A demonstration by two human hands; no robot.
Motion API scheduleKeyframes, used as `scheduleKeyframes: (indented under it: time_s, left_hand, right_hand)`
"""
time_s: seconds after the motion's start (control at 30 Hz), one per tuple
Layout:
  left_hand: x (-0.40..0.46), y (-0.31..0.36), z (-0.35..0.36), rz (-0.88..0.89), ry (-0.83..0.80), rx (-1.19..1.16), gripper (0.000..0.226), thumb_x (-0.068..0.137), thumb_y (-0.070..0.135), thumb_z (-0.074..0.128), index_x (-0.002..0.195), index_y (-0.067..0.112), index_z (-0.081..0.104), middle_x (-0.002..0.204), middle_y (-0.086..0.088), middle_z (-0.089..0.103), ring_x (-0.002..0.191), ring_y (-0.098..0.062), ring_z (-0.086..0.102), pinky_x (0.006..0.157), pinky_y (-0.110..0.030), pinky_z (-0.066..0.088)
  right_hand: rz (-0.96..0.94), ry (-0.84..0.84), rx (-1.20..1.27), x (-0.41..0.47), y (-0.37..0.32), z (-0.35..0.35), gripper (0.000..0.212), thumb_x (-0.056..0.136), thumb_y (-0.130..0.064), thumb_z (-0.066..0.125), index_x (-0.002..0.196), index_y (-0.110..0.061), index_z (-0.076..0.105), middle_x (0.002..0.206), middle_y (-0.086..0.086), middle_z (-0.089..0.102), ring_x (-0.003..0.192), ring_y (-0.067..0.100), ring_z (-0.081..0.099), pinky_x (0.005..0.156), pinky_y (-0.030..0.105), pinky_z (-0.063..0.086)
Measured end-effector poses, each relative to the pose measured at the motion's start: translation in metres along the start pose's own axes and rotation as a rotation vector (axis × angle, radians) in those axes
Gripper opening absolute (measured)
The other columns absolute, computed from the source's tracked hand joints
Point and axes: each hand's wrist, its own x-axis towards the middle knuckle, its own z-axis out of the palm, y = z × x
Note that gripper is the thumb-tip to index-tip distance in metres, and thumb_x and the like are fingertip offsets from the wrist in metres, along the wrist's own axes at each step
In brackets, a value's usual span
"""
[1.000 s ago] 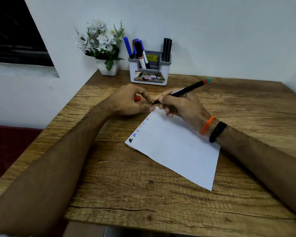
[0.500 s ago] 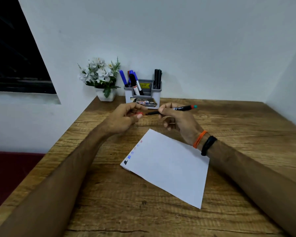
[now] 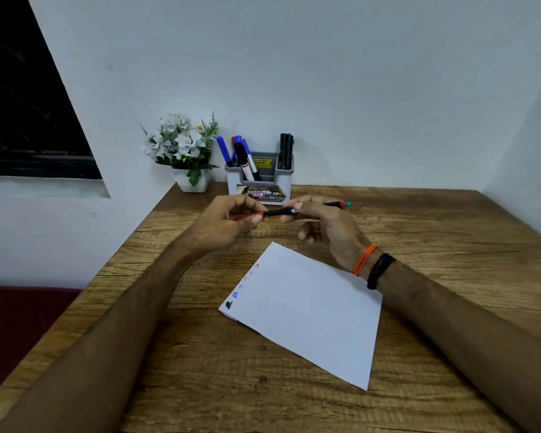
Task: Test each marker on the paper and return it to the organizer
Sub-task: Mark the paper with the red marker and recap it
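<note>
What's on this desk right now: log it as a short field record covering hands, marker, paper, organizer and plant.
left hand: pinches the red cap at the marker's tip end
right hand: grips the black marker by its barrel, held above the table
paper: white sheet lying flat on the wooden table, small red, blue and black test marks along its left edge
organizer: grey, at the wall, holds blue, black and red-banded markers
plant: white flowers in a white pot, left of the organizer

Marker (image 3: pixel 281 211) barrel partly hidden inside right hand (image 3: pixel 325 226); organizer (image 3: pixel 260 182) label print too small.
</note>
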Motion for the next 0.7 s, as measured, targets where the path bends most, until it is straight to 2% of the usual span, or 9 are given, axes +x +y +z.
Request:
scheduleKeyframes:
  time_s: [0.1, 0.2, 0.3, 0.4, 0.5, 0.6, 0.7]
  left_hand:
    - [0.0, 0.0, 0.0, 0.008, 0.0, 0.006, 0.013, 0.089, 0.009, 0.064, 0.101, 0.01, 0.067, 0.084, 0.0, 0.065, 0.073, -0.006, 0.058, 0.07, -0.022, 0.049]
    - [0.0, 0.001, 0.001, 0.0, 0.005, -0.041, 0.014, 0.087, 0.008, 0.065, 0.101, 0.008, 0.068, 0.083, 0.0, 0.066, 0.07, -0.004, 0.06, 0.066, -0.02, 0.049]
    - [-0.001, 0.003, 0.002, -0.02, 0.04, -0.113, 0.015, 0.085, 0.006, 0.066, 0.1, 0.006, 0.068, 0.091, -0.005, 0.069, 0.073, -0.003, 0.063, 0.064, -0.017, 0.051]
    - [0.0, 0.003, 0.001, -0.035, 0.061, -0.151, 0.01, 0.086, 0.009, 0.067, 0.096, 0.009, 0.069, 0.084, -0.001, 0.069, 0.07, -0.003, 0.062, 0.063, -0.016, 0.051]
    - [0.001, 0.002, 0.001, -0.057, 0.075, -0.141, 0.008, 0.088, 0.011, 0.065, 0.094, 0.008, 0.069, 0.073, 0.004, 0.065, 0.06, 0.0, 0.057, 0.059, -0.016, 0.049]
    - [0.001, 0.001, 0.002, -0.063, 0.087, -0.147, 0.018, 0.09, 0.018, 0.061, 0.093, 0.002, 0.067, 0.067, 0.003, 0.063, 0.055, -0.005, 0.052, 0.054, -0.017, 0.045]
    - [0.0, 0.001, 0.006, -0.07, 0.073, -0.146, 0.029, 0.095, 0.027, 0.053, 0.087, 0.002, 0.064, 0.063, 0.006, 0.06, 0.054, -0.004, 0.048, 0.051, -0.016, 0.04]
  right_hand:
    - [-0.012, 0.002, 0.012, -0.001, 0.002, 0.002, 0.005, 0.093, -0.016, 0.064, 0.093, -0.013, 0.068, 0.091, 0.014, 0.077, 0.044, 0.012, 0.058, 0.046, 0.023, 0.039]
    - [-0.05, 0.038, -0.047, -0.001, 0.004, 0.004, 0.011, 0.088, -0.023, 0.072, 0.09, -0.013, 0.07, 0.08, 0.007, 0.076, 0.045, 0.011, 0.056, 0.044, 0.02, 0.04]
    - [-0.035, 0.035, -0.01, -0.001, 0.004, 0.001, 0.018, 0.091, -0.025, 0.067, 0.098, -0.01, 0.075, 0.078, 0.005, 0.074, 0.05, 0.01, 0.056, 0.045, 0.018, 0.041]
    - [-0.047, 0.019, -0.006, 0.001, 0.006, -0.002, 0.019, 0.094, -0.02, 0.065, 0.106, -0.01, 0.075, 0.089, 0.01, 0.077, 0.053, 0.009, 0.062, 0.047, 0.017, 0.043]
    - [-0.115, 0.011, -0.088, 0.001, 0.008, -0.002, 0.017, 0.091, -0.017, 0.069, 0.105, -0.008, 0.074, 0.09, 0.01, 0.077, 0.052, 0.008, 0.063, 0.047, 0.016, 0.045]
    - [-0.231, -0.001, -0.228, 0.002, 0.01, -0.004, 0.012, 0.091, -0.011, 0.069, 0.098, -0.002, 0.074, 0.075, 0.007, 0.072, 0.049, 0.003, 0.059, 0.047, 0.015, 0.045]
    - [-0.342, -0.017, -0.43, 0.003, 0.015, -0.003, 0.012, 0.095, -0.012, 0.064, 0.088, -0.005, 0.072, 0.063, -0.009, 0.062, 0.053, 0.001, 0.053, 0.053, 0.014, 0.042]
